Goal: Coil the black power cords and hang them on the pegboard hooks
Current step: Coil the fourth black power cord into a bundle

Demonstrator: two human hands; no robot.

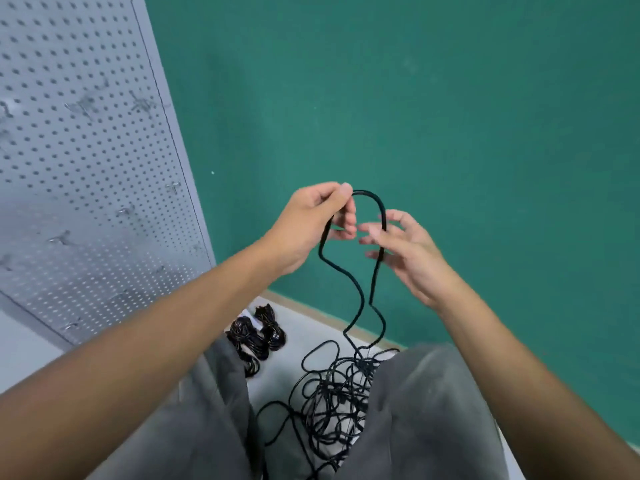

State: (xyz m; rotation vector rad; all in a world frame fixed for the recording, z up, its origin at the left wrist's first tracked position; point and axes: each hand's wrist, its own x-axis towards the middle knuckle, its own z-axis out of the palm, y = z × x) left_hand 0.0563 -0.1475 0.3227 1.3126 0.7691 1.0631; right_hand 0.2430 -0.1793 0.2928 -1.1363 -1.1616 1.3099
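Note:
My left hand (317, 220) pinches the top of a loop of black power cord (358, 292) between thumb and fingers, in front of the green wall. The loop arches over to my right hand (401, 247), whose fingers are spread and blurred, with the cord running across them. Two strands drop from the loop to a tangled pile of black cord (332, 396) on the floor between my legs. The grey pegboard (86, 161) stands at the left with several metal hooks (62, 239), all bare.
Two bundled black cords (258, 336) lie on the pale floor by the foot of the pegboard. The green wall (450, 116) fills the background, with a tan baseboard along its bottom. My grey-trousered legs flank the tangled pile.

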